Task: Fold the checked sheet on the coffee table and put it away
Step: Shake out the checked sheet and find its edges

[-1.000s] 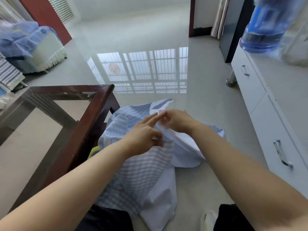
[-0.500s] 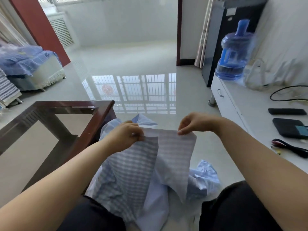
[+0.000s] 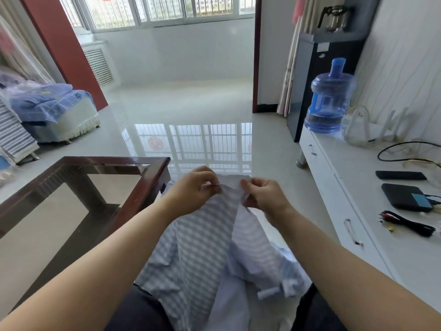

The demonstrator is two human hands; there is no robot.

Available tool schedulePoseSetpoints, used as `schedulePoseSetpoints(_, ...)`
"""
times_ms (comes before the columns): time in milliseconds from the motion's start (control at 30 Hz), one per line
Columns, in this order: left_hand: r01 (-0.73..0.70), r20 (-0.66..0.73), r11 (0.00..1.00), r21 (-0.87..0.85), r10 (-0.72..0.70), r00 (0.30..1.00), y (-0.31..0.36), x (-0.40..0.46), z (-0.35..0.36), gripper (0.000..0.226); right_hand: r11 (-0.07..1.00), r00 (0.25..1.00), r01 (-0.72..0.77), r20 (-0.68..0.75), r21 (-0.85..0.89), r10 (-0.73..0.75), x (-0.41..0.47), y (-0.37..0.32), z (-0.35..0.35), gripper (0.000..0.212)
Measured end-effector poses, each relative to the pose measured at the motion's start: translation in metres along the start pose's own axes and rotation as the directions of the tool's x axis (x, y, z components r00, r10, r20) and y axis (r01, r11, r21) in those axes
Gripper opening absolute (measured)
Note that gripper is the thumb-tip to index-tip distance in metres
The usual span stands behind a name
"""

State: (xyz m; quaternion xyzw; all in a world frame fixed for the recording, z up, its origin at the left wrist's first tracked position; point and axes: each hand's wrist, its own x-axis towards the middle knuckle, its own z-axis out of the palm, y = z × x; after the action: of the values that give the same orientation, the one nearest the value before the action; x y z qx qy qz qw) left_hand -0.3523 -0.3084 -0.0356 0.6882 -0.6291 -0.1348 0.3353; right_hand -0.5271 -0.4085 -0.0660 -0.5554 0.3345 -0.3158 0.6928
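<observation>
The checked sheet [image 3: 202,244], pale blue and white, hangs in front of me from its top edge down over my lap and onto the floor. My left hand [image 3: 193,192] pinches that top edge on the left. Close beside it, my right hand [image 3: 265,197] pinches the same edge on the right. A short strip of cloth is stretched between the two hands. The lower part of the sheet lies crumpled by my right leg. The coffee table [image 3: 143,187], dark wood with a glass top, stands to my left, its corner near my left hand.
A white low cabinet [image 3: 334,211] runs along the right, bearing a blue water jug [image 3: 330,99], a black remote [image 3: 401,175], a black box [image 3: 405,195] and cables [image 3: 405,225]. A sofa with blue bedding [image 3: 52,108] stands far left. Glossy tiled floor [image 3: 191,111] stretches ahead.
Both hands have lifted the sheet's edge up from the floor pile, spread apart, then come closer together along the top edge. My view has tilted upward.
</observation>
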Motion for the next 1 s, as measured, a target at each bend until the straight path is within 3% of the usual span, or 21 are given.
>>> schedulePoseSetpoints(133, 0.079, -0.125, 0.996, -0.033, -0.083, 0.989, 0.009, 0.001, 0.006, 0.016, 0.994, 0.988, 0.105, 0.113, -0.008, -0.103, -0.023, -0.003, 0.025, 0.027)
schedulePoseSetpoints(300, 0.116, -0.183, 0.991, -0.066, -0.126, 0.975, 0.006, -0.006, 0.009, 0.021, 0.990, 0.989, 0.112, 0.092, 0.082, -0.120, -0.037, 0.004, 0.027, 0.026)
schedulePoseSetpoints(633, 0.170, -0.229, 0.979, -0.116, -0.193, 0.954, 0.006, -0.003, 0.012, 0.036, 0.987, 0.988, 0.124, 0.076, 0.098, -0.132, -0.042, 0.002, 0.029, 0.035)
schedulePoseSetpoints(867, 0.148, -0.249, 0.986, -0.072, -0.161, 0.955, 0.008, -0.003, 0.010, 0.040, 0.979, 0.979, 0.203, -0.037, 0.025, -0.202, -0.033, 0.002, 0.038, 0.028)
schedulePoseSetpoints(1000, 0.203, -0.143, 0.979, 0.018, -0.199, 0.969, -0.002, 0.002, -0.018, 0.052, 0.939, 0.955, 0.279, -0.043, -0.199, -0.293, -0.011, -0.020, 0.033, 0.015)
